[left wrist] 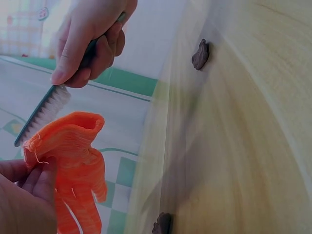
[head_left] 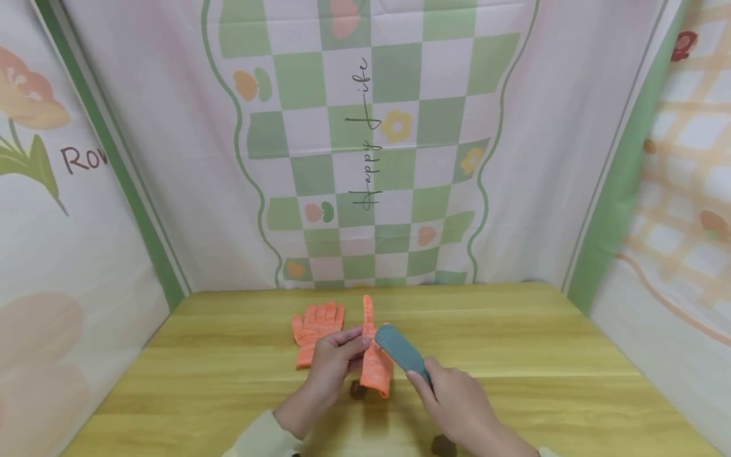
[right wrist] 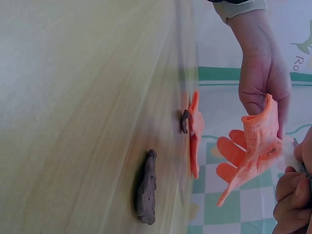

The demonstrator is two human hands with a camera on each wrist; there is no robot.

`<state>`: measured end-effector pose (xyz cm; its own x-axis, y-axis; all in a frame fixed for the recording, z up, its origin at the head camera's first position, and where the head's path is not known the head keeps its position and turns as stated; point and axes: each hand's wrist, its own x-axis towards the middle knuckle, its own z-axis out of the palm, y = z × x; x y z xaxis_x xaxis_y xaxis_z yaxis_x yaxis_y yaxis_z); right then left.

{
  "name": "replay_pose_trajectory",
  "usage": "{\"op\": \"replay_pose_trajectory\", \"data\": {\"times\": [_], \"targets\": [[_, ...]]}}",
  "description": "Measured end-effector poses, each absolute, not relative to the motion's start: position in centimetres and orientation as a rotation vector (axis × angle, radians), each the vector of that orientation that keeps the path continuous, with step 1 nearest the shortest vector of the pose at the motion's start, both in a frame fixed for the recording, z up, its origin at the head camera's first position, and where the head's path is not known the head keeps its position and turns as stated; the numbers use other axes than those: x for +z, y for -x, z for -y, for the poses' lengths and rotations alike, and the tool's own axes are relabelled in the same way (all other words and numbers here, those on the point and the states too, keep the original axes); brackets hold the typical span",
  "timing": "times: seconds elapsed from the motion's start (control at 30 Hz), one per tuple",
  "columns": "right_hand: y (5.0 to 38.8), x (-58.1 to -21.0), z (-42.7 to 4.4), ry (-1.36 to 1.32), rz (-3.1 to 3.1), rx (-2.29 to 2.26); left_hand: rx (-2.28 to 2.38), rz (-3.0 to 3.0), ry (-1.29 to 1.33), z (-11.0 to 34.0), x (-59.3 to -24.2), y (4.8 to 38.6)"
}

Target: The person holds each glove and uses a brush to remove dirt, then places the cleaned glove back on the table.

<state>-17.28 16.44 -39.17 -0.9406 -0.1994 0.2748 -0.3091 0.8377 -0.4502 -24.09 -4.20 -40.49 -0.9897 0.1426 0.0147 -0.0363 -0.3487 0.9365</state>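
Observation:
An orange knit glove hangs above the table, its edge pinched between the thumb and fingers of my left hand. In the right wrist view a dark smudge shows on this glove. My right hand grips the handle of a blue-green brush. White bristles show in the left wrist view, where the brush is close beside the glove; whether they touch I cannot tell. A second orange glove lies flat on the table, left of the held one.
Two dark brown lumps lie on the wooden table: one lump below the held glove, another lump near my right wrist. Behind the table hangs a green-and-white checked curtain, with printed cloth at both sides.

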Motion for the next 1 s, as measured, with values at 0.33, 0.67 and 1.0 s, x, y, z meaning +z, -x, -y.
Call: {"op": "replay_pose_trajectory", "data": {"times": [0.33, 0.67, 1.0], "targets": [[17.4, -39.5, -16.2, -0.42, 2.8, 0.739, 2.53, -1.7, -0.108, 4.2, -40.4, 24.2], [17.6, -39.9, -16.3, -0.405, 2.815, 0.671, 2.537, -1.712, -0.082, 4.3, -40.4, 24.2], [18.2, -40.7, -17.3, -0.393, 2.843, 0.568, 2.566, -1.694, -0.059, 4.3, -40.5, 24.2]]}}
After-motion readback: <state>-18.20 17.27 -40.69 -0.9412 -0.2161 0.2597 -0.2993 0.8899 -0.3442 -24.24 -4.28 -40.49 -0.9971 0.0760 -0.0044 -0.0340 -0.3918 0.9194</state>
